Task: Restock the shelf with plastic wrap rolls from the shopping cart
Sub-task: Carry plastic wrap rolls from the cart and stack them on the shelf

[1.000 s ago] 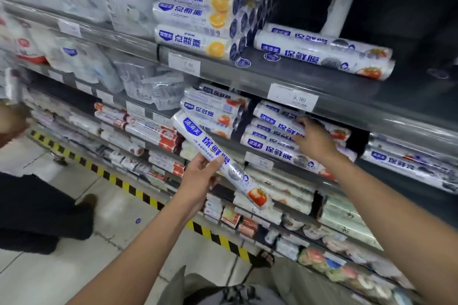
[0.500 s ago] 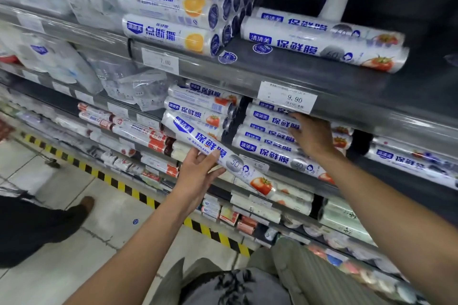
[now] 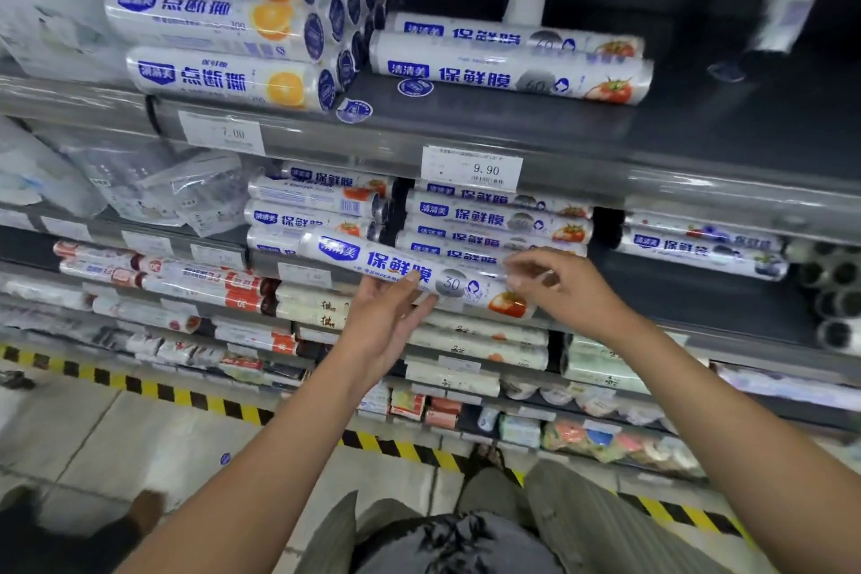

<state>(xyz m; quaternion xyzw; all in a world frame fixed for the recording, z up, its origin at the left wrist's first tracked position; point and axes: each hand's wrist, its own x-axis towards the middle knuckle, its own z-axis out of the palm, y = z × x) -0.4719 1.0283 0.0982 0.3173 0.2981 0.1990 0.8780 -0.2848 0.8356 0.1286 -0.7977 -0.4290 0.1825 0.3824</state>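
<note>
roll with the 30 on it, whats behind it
Behind the roll, held by the left hand, two stacks of like rolls lie on the shelf. It partly covers the lowest ones and the shelf edge there.

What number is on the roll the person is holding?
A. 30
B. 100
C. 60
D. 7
A: the roll that the left hand holds has a 30 printed in a grey circle just past the thumb.
</note>
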